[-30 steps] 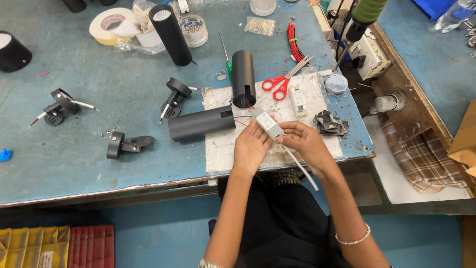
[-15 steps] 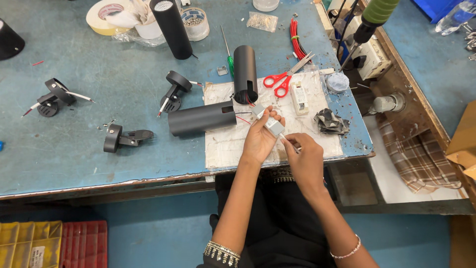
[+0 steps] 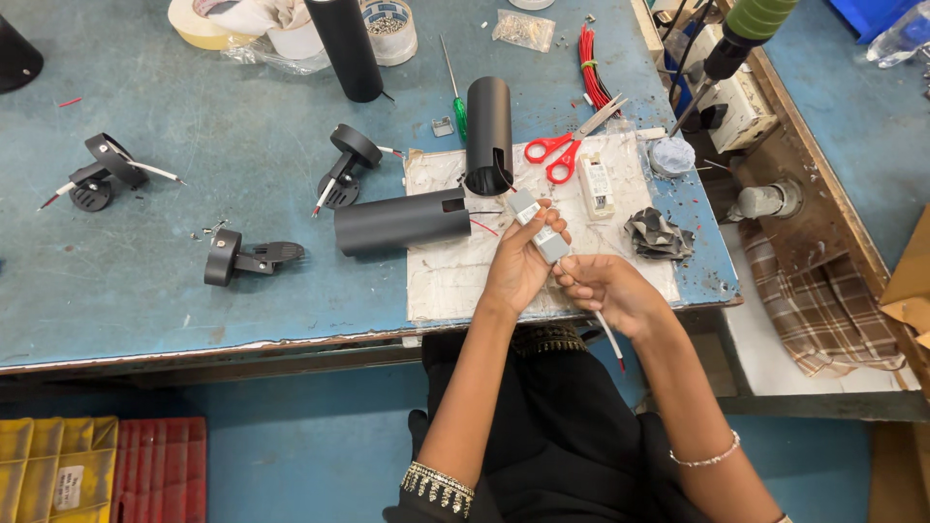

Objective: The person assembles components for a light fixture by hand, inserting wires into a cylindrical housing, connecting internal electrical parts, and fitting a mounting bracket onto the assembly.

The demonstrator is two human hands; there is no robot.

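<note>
Both hands have dropped slightly toward the near edge of the counter (image 3: 194,291) since a moment ago, and the white cable now trails lower, past the edge. The left hand (image 3: 518,266) has its grip closed around the small white driver box (image 3: 539,228), held above the white mat (image 3: 455,271). The right hand (image 3: 610,291) pinches the white cable (image 3: 605,329) just under the box. At the far edge, a white tub (image 3: 389,29) holds small metal bits; a clear bag (image 3: 523,29) nearby holds small parts too.
</note>
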